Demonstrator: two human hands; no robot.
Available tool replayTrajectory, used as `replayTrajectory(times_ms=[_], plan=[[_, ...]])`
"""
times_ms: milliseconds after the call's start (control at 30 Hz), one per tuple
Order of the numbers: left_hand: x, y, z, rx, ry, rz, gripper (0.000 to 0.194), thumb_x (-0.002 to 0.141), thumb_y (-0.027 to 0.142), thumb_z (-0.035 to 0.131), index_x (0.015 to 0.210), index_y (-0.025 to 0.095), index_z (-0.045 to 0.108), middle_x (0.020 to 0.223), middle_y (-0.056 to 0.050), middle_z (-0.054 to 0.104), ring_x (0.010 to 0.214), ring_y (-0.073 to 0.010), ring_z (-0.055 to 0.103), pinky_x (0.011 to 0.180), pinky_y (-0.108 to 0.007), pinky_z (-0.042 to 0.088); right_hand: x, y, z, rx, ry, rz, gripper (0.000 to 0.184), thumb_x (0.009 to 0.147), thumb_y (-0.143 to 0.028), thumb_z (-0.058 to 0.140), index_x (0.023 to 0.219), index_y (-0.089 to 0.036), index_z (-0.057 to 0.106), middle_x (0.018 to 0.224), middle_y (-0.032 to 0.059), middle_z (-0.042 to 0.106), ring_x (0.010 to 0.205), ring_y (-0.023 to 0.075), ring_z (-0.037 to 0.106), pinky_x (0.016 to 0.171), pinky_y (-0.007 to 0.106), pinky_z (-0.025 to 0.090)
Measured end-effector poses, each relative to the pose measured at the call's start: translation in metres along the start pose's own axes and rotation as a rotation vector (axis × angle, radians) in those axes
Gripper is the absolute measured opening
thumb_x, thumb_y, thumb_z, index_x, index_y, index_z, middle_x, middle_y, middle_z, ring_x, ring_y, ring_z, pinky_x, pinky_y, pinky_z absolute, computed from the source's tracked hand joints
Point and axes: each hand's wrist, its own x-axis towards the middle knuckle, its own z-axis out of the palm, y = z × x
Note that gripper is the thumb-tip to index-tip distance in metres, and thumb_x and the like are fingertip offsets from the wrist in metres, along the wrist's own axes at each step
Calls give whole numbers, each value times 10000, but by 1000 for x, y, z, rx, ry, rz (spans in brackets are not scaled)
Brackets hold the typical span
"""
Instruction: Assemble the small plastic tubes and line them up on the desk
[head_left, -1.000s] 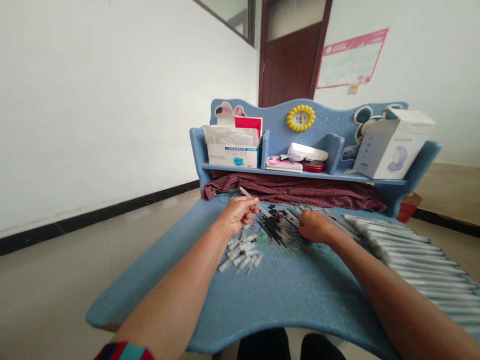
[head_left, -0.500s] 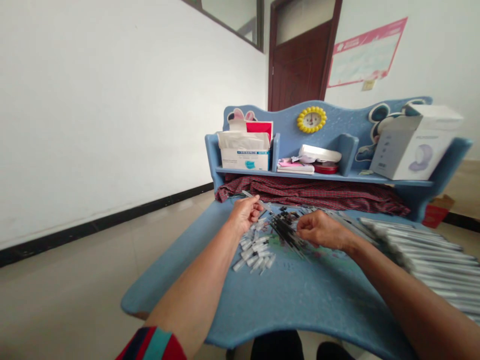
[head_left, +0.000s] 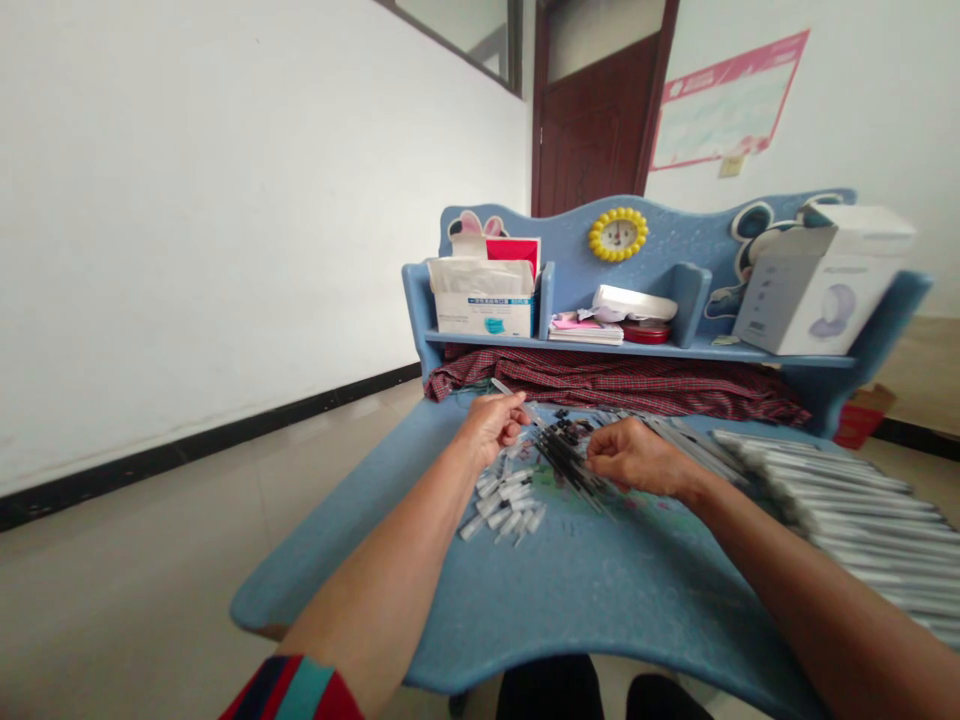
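My left hand is closed on a clear pen barrel that sticks up and to the right, above a scatter of several clear pen caps on the blue desk. My right hand is curled in a pinch at the edge of a pile of thin black pen refills. What its fingertips hold is too small to name. The two hands are about a hand's width apart.
Rows of grey pens lie along the desk's right side. A red checked cloth lies under the blue shelf, which carries a mask box, books, a red tin, a white carton and a yellow clock. A brown door stands behind.
My right hand has lifted off the refill pile and shifted slightly left into a pinch. My left hand keeps the barrel. The view has swung a little to the left.
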Motion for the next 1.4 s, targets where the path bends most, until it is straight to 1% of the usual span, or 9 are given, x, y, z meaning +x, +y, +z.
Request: replayTrajectory(times_ms=[233, 433, 567, 800, 933, 1067, 1133, 1267, 1400], plan=[[-7, 0, 10, 18, -28, -33, 206, 741, 258, 601, 622, 129, 494, 490, -9, 546, 290, -32, 342, 321, -163, 160, 0, -4, 4, 53, 18, 1, 98, 646, -213, 500, 560, -166, 495, 423, -67, 412, 376, 56, 346, 375, 184, 256], [-17, -3, 26, -24, -171, -115, 198, 758, 254, 588, 640, 110, 524, 524, -33, 578, 302, -29, 359, 320, -157, 185, 5, -5, 10, 74, 173, -27, 198, 712, -312, 533, 586, -160, 514, 389, -63, 422, 352, 58, 358, 362, 181, 251], [-17, 1, 27, -163, -159, -190, 197, 803, 219, 535, 641, 111, 507, 518, -25, 567, 300, -17, 345, 310, -142, 176, 3, -5, 3, 154, 288, -62, 338, 757, -460, 532, 605, -160, 508, 403, -51, 467, 342, 53, 369, 359, 176, 267], [-17, 8, 26, -301, -162, -213, 242, 842, 201, 483, 617, 110, 484, 501, -21, 549, 288, -4, 306, 293, -131, 176, 1, -1, -3, 309, 204, -141, 365, 677, -500, 644, 692, -151, 538, 442, -39, 529, 355, 62, 429, 368, 175, 315], [-23, 5, 33, -276, -246, -240, 224, 831, 210, 506, 632, 108, 506, 519, -35, 568, 296, -11, 321, 294, -133, 181, 4, -1, 3, 263, 284, -121, 426, 698, -561, 594, 602, -157, 498, 411, -29, 516, 327, 60, 411, 345, 174, 296], [-27, 7, 38, -337, -263, -229, 205, 829, 199, 505, 641, 116, 499, 524, -40, 577, 304, -19, 341, 298, -133, 186, 11, 11, 2, 262, 367, -95, 492, 781, -620, 423, 647, -158, 528, 406, -15, 516, 313, 81, 411, 344, 193, 307], [-27, 10, 37, -395, -236, -205, 208, 834, 187, 496, 637, 121, 486, 527, -43, 581, 305, -19, 349, 300, -132, 192, 15, 21, -1, 134, 422, -47, 449, 809, -563, 416, 677, -156, 553, 420, -13, 521, 332, 90, 424, 367, 199, 315], [-23, 14, 30, -514, -167, -180, 214, 845, 164, 467, 636, 118, 473, 526, -47, 579, 302, -12, 342, 303, -127, 199, 23, 36, -1, -466, 439, 8, 210, 794, -325, 497, 777, -182, 650, 620, 27, 643, 576, 135, 576, 535, 216, 377], [-22, 18, 26, -617, -131, -159, 221, 852, 157, 445, 639, 113, 481, 531, -55, 584, 314, -20, 365, 308, -131, 223, 29, 35, 7, -792, 350, 81, 263, 827, -322, 455, 945, -241, 676, 845, 59, 698, 803, 184, 626, 654, 243, 396]])
